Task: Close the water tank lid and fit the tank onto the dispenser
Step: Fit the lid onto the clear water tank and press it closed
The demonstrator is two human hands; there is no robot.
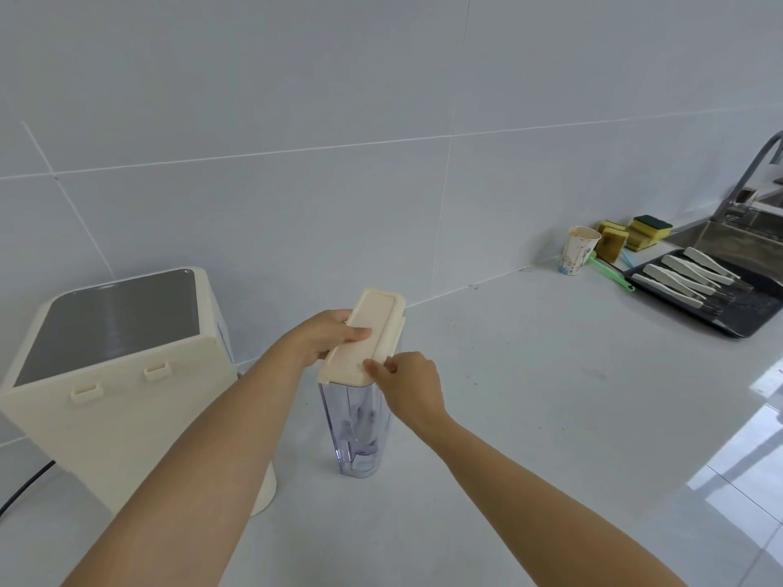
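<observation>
A tall clear water tank stands upright on the white counter, a little to the right of the cream dispenser. A cream lid lies flat on top of the tank. My left hand grips the lid's left edge, thumb resting on its top. My right hand pinches the lid's near right corner with thumb and fingertips. The dispenser has a dark grey top panel and two small cream tabs on the side that faces the tank.
A black cable runs from the dispenser's lower left. At the far right stand a paper cup, yellow sponges, a green-handled brush, a dark tray of white-handled utensils, and a sink with faucet.
</observation>
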